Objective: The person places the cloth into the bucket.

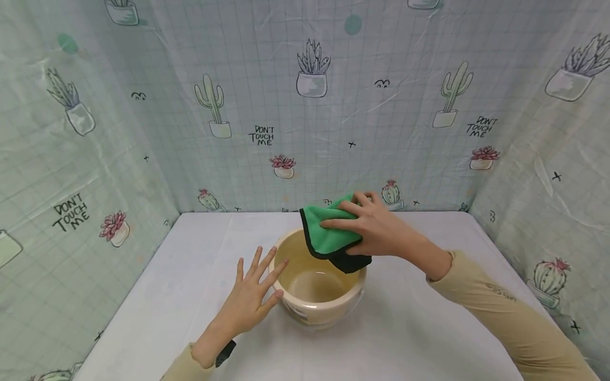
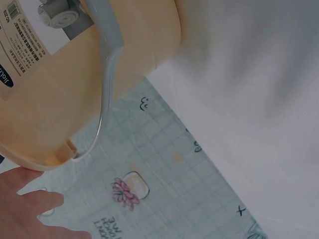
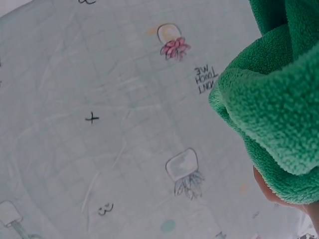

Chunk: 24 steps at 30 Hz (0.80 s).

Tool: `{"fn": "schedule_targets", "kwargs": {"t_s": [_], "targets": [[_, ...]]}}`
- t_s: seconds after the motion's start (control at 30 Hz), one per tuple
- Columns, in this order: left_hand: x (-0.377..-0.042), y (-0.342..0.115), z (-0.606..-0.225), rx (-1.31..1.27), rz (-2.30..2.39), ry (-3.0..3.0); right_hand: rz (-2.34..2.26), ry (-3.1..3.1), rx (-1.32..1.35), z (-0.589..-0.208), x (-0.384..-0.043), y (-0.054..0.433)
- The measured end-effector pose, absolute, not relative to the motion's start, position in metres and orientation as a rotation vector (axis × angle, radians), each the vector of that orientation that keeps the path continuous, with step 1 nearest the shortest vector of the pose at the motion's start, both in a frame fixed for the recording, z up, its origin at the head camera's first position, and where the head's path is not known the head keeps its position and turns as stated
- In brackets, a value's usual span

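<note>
A cream plastic bucket (image 1: 316,313) stands upright on the table, its inside visible from above. My left hand (image 1: 250,296) is at its left rim with fingers straight and spread; in the left wrist view a fingertip of that hand (image 2: 22,206) meets the rim of the bucket (image 2: 55,112). Over the bucket's back right side, my right hand (image 1: 376,225) grips a folded green towel (image 1: 329,233) with black edging. A dark corner of it hangs over the opening. The right wrist view has the plush green towel (image 3: 279,114) close up, hiding most of the hand.
A grey handle (image 2: 105,74) hangs along the bucket's outside, beside a printed label (image 2: 25,50). The white table (image 1: 229,248) meets cactus-patterned sheeting (image 1: 267,79) at the back and both sides. A black band (image 1: 225,353) is on the left wrist.
</note>
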<state>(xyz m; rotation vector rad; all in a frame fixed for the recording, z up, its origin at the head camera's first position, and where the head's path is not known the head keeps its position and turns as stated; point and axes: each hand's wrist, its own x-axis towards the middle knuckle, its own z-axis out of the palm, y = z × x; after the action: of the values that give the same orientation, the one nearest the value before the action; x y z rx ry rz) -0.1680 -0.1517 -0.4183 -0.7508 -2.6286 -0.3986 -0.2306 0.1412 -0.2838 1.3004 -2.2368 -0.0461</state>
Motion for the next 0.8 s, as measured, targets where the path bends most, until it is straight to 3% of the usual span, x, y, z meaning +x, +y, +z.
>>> {"fn": "schedule_targets", "kwargs": {"t_s": [0.43,0.8], "targets": [[-0.166,-0.153,-0.421,-0.740,-0.405,-2.652,-0.113,-2.343,1.373,-0.310,-0.233,0.123],[-0.167,-0.153,-0.420,-0.746,-0.411,-2.648,0.011,-2.365,1.371,-0.323,-0.232,0.141]]}}
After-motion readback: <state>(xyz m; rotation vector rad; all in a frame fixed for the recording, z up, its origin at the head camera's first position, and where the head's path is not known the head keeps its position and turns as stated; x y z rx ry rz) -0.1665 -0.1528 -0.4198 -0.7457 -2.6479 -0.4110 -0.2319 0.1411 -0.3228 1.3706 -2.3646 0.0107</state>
